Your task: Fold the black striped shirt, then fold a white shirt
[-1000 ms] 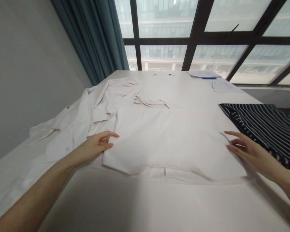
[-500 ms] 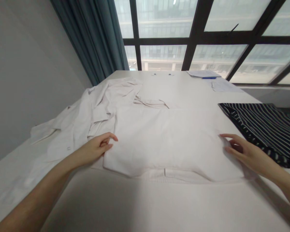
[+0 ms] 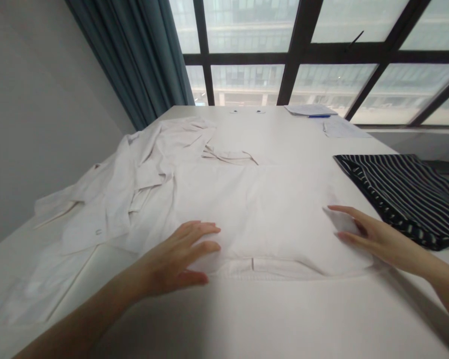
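A white garment (image 3: 269,214) lies spread on the white table (image 3: 277,319), its collar-like band with a small dark tag near the front edge. My left hand (image 3: 179,257) rests over the garment's left front part, fingers spread and palm down, holding nothing. At the garment's right side is my right hand (image 3: 362,237), thumb and fingers apart at the cloth's edge. Crumpled white cloth with sleeve-like parts (image 3: 115,184) extends from the garment to the left.
A black-and-white striped cloth (image 3: 407,194) lies at the right edge. Papers (image 3: 344,129) and a blue pen (image 3: 319,116) are at the back right. Behind the table stand a blue curtain (image 3: 134,55) and windows (image 3: 250,82).
My left hand has moved right, from the garment's left edge onto its front part, and its fingers have spread. My right hand stays at the right side. The view has shifted slightly.
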`<state>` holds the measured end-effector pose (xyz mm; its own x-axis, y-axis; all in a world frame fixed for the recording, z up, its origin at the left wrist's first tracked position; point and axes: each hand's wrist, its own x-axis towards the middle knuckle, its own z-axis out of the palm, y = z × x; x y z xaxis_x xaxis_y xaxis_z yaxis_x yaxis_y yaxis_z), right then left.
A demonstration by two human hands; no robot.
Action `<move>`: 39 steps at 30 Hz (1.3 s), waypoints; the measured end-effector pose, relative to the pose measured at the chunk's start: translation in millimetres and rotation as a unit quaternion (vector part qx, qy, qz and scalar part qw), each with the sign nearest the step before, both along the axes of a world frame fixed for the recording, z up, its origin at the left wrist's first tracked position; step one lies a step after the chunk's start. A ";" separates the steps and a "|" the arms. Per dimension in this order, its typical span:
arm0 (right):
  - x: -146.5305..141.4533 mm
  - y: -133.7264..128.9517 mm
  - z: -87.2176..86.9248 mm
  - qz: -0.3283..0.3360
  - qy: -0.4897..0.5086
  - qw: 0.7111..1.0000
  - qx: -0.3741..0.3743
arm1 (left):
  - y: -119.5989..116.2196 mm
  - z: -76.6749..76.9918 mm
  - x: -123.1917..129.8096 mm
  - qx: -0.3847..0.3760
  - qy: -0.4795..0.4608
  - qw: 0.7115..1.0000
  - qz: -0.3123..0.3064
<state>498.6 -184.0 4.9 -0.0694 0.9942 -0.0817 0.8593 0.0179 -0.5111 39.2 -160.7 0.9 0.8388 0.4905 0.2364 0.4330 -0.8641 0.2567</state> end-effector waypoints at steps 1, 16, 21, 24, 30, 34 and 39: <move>0.4 0.1 -0.1 -0.001 0.002 1.000 -0.002 | -0.9 0.0 0.9 -0.008 0.002 1.000 -0.014; 0.1 -2.1 0.1 0.018 0.016 0.999 -0.039 | 5.8 8.8 -13.6 -0.015 0.005 1.000 -0.024; 10.8 -0.5 -8.0 0.013 -0.015 1.000 -0.023 | 6.1 -1.4 -5.5 -0.054 -0.029 0.998 -0.011; 19.4 3.3 -11.7 0.004 -0.079 0.995 0.069 | 7.0 -3.9 -2.8 -0.056 -0.036 0.998 0.016; -27.9 1.4 4.1 0.122 -0.129 0.959 0.221 | 16.0 10.5 16.6 -0.064 -0.015 0.997 0.029; -86.2 -1.5 6.1 0.266 -0.078 0.942 0.187 | 24.8 4.1 42.0 -0.014 0.000 1.000 0.003; -107.7 3.7 -14.7 0.377 -0.101 0.911 0.135 | 26.6 -14.1 55.6 -0.009 0.097 0.994 -0.044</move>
<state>390.9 -180.3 -9.8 -0.7511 0.6563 0.0717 0.6271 0.7431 -0.2335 94.7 -134.1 -13.1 0.9075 0.4161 0.0574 0.3992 -0.8969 0.1903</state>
